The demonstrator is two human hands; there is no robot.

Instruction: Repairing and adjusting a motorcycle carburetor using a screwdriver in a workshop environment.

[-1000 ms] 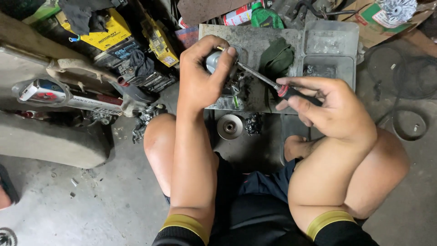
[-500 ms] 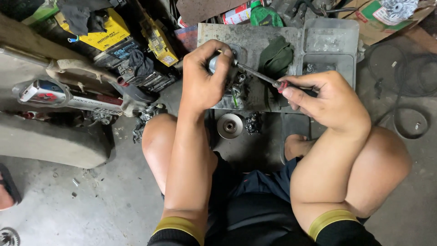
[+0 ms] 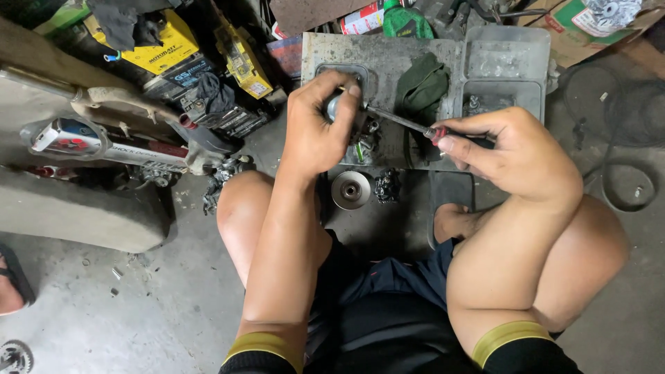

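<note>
My left hand (image 3: 315,128) grips a small grey metal engine part (image 3: 335,106) above a grey tray (image 3: 388,52). My right hand (image 3: 512,149) holds a screwdriver (image 3: 402,122) by its red and black handle. The shaft slants up and left, and its tip meets the metal part under my left fingers. A dark green rag (image 3: 422,86) lies on the tray behind the screwdriver. Below my hands, a round metal pulley (image 3: 350,189) and a small dark chain piece (image 3: 386,185) sit on the floor between my knees.
Yellow and black boxes (image 3: 163,45) and dark rags are piled at upper left. A scooter body panel (image 3: 76,138) lies at left. Black cables and a rubber ring (image 3: 627,183) lie at right. A cardboard box (image 3: 589,17) is at top right. Someone's sandalled foot (image 3: 10,284) shows at the left edge.
My hands and the metal part have stayed nearly in place; the right hand has shifted slightly with the screwdriver against the part.
</note>
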